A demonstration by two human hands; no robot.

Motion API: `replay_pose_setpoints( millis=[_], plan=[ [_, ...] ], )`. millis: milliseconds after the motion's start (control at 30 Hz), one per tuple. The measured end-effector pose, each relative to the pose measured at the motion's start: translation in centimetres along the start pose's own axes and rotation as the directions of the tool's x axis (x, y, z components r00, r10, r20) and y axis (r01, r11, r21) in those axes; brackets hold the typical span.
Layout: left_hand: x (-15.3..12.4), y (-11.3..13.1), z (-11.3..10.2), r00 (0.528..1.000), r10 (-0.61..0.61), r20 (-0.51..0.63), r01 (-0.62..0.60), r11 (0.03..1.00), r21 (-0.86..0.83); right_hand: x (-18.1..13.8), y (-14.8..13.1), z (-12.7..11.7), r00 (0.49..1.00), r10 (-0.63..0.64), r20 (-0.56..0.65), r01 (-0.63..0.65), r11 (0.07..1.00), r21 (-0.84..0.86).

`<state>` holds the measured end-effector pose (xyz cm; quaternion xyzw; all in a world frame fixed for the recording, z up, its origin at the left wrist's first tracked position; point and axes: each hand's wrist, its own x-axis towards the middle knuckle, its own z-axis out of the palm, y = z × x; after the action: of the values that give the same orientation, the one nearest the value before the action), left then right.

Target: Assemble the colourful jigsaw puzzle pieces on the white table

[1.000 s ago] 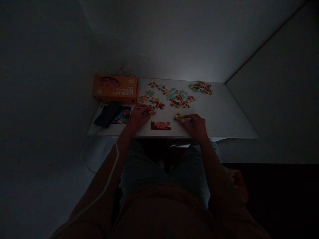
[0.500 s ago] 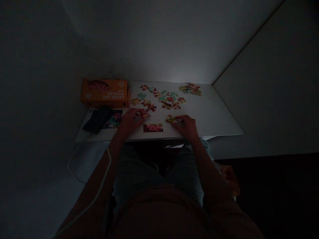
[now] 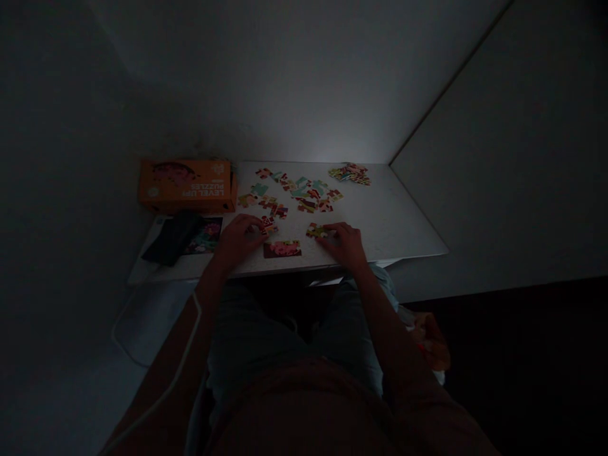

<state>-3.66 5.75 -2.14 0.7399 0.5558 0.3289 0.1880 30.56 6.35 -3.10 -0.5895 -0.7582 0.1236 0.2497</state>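
Far left, an orange puzzle box (image 3: 186, 185) sits at the back corner of the white counter (image 3: 399, 228), pushed clear of the working area; just in front of it lies a dark pouch (image 3: 171, 237) half over a picture sheet (image 3: 205, 235), likely kept there as a reference; moving in, the left hand (image 3: 237, 237) is down on the counter, fingers curled onto a red piece (image 3: 268, 225), though in this dim light I cannot tell if it is pinched or merely pressed; right beside it, near the front edge, rests a joined strip (image 3: 282, 249), flat and square to the person, handy for adding to; next, the right hand (image 3: 346, 244) lies flat, fingertips touching a yellow-green piece (image 3: 316, 231), seemingly steadying it, not gripping; behind both hands, the loose pieces (image 3: 297, 190) are spread face up so colours can be read; far right at the back, a small heap (image 3: 350, 172) stands well apart, perhaps sorted out.
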Motion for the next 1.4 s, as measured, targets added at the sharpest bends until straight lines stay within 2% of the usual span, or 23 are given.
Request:
replay_pose_setpoints(
  millis=[233,433,767,1133,1267,1400],
  plan=[
    [0.1,-0.6,0.2,0.999,0.043,-0.013,-0.044,0.999,-0.01,0.0,0.2,0.2,1.0,-0.024,-0.015,0.025,0.999,0.038],
    [0.3,-1.5,0.6,0.998,0.064,-0.009,-0.064,0.998,-0.021,0.3,1.5,1.2,0.996,-0.073,-0.05,0.08,0.984,0.159],
    [0.3,-1.7,0.9,0.997,0.049,-0.055,-0.051,0.998,-0.039,0.3,1.2,0.8,1.0,0.001,0.006,-0.003,0.972,0.234],
    [0.1,-0.9,0.5,0.999,-0.017,-0.032,0.015,0.998,-0.054,0.5,1.5,0.6,1.0,0.0,0.03,-0.006,0.976,0.217],
    [0.3,-1.4,0.8,0.998,0.012,-0.061,-0.013,1.0,-0.019,0.4,1.6,0.7,0.999,0.02,0.026,-0.026,0.967,0.253],
    [0.4,-1.8,1.0,0.998,0.023,-0.058,-0.025,0.999,-0.031,0.3,1.7,0.8,1.0,-0.008,0.001,0.007,0.963,0.27]
  ],
)
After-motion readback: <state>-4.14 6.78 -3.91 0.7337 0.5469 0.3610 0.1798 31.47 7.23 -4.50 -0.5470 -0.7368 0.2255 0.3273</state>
